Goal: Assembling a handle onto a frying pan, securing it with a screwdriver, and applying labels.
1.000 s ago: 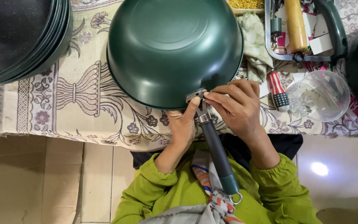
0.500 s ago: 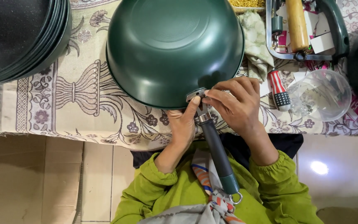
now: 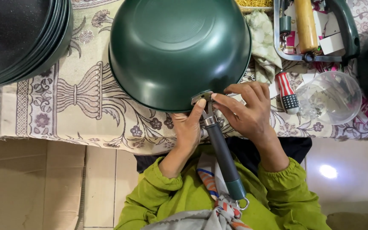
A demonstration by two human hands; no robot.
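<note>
A dark green pan (image 3: 175, 51) lies upside down on a patterned cloth (image 3: 77, 106), its dark handle (image 3: 224, 164) pointing back toward my body. My left hand (image 3: 188, 132) grips the handle's upper end from the left, thumb pressed against the metal bracket (image 3: 202, 97) at the pan's rim. My right hand (image 3: 248, 113) comes from the right with its fingertips pinched on the same bracket. Whether anything small sits between those fingers is hidden.
A stack of dark pans (image 3: 18, 38) fills the top left. To the right lie a screwdriver with a red-and-white striped grip (image 3: 287, 91), a clear plastic bowl (image 3: 329, 98), a wooden-handled tool (image 3: 305, 23) and a rag (image 3: 263, 42). Cardboard (image 3: 30, 183) covers the floor below left.
</note>
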